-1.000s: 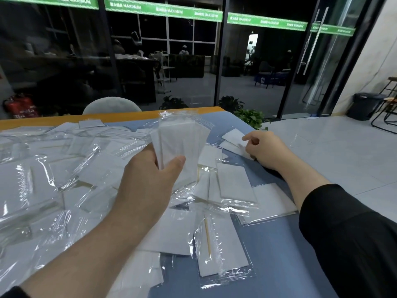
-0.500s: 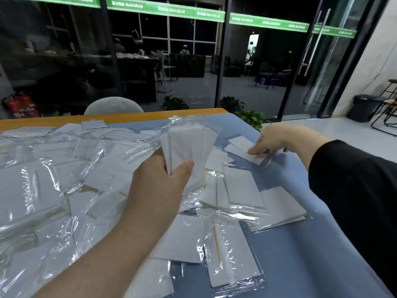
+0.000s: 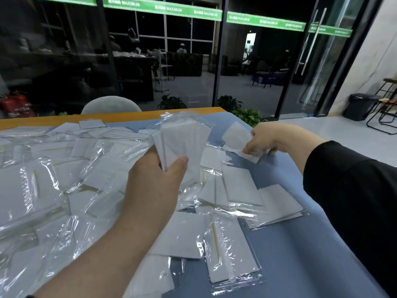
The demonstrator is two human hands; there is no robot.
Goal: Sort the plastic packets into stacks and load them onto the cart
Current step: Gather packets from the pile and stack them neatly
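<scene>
Clear plastic packets with white napkins inside lie scattered over the blue table (image 3: 285,239). My left hand (image 3: 154,183) grips an upright stack of packets (image 3: 182,143) between thumb and fingers, above the table's middle. My right hand (image 3: 268,138) pinches a single packet (image 3: 236,134) near the table's far right edge and has it tilted up off the surface. More packets (image 3: 240,186) lie flat between the two hands, and one packet with a toothpick (image 3: 229,252) lies near the front. No cart is in view.
A heap of loose packets (image 3: 43,186) covers the table's left half. The table's far edge is orange wood (image 3: 129,116), with a grey chair back (image 3: 110,105) behind it. Glass walls, potted plants (image 3: 247,115) and a black bin (image 3: 359,106) stand beyond.
My right hand has closed on a packet at the far right edge and lifted it off the table. The left hand keeps its stack, nearly unmoved.
</scene>
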